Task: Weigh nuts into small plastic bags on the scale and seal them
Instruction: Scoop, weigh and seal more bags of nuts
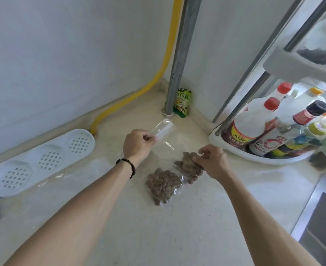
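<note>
1. While both bare forearms reach over a pale speckled worktop (177,237), a white perforated tray (41,160) lies flat at the far left against the wall.
2. A yellow hose (164,68) runs down the wall corner and along the worktop's back edge, ending just behind the tray.
3. The left hand (137,145), a dark beaded bracelet (128,166) on its wrist, has its fingers (148,138) pressed together, pinching the edge of an empty clear plastic bag (163,128) that rises tilted off the worktop.
4. Behind that bag, a grey metal pole (179,60) stands upright in the corner, with a small green seasoning packet (182,102) propped just beside its base.
5. A clear bag of brown nuts (163,184) lies flat on the worktop between the two arms, untouched by either hand.
6. Just to its right, a second bag of nuts (187,166) rests on the worktop, touching the first; the right hand (213,162) covers its far side, fingers (200,157) curled and pinching the bag's plastic at the top.
7. At the far right, a white corner rack (254,152) holds a crowd of sauce bottles (254,121), several with red caps.
8. A stainless sink (319,223) shows at the lower right edge.
</note>
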Action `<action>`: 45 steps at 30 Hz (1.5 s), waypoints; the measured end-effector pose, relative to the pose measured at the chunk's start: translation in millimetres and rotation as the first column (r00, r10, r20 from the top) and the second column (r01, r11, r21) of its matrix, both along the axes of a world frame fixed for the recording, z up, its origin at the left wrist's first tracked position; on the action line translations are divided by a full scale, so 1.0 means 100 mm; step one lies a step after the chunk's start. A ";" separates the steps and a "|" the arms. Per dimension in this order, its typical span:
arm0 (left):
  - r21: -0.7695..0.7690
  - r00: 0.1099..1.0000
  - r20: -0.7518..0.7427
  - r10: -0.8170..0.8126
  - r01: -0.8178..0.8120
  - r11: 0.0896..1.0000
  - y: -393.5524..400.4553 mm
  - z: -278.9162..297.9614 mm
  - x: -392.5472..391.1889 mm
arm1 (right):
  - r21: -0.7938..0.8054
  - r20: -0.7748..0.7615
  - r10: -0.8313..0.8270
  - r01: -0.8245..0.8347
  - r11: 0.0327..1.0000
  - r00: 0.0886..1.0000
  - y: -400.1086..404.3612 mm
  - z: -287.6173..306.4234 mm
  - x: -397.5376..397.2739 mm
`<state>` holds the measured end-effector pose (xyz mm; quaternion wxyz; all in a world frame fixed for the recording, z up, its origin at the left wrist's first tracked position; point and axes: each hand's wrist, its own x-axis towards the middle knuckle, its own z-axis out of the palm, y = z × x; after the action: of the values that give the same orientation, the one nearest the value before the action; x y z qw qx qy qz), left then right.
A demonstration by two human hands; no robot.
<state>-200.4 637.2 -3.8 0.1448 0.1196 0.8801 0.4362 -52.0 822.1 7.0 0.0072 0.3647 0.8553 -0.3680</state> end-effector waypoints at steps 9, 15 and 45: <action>-0.128 0.997 -0.073 -0.018 0.009 0.992 0.03 -0.15 -0.05 | 0.211 0.030 0.023 -0.029 0.977 0.999 -0.03 -0.10 0.00; -0.207 0.976 -0.209 -0.061 0.017 0.978 -0.44 -0.03 0.06 | 0.203 -0.048 0.105 -0.093 0.975 0.993 -0.43 0.09 -0.22; -0.508 0.929 -0.335 -0.155 -0.040 0.860 -2.45 -0.02 0.26 | 0.207 -0.042 0.477 -0.460 0.863 0.878 -2.48 -0.25 -0.78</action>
<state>-174.5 392.4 -5.8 0.0186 0.1828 0.9706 0.1553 -130.5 574.3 -18.0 0.0221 0.1275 0.9489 -0.2877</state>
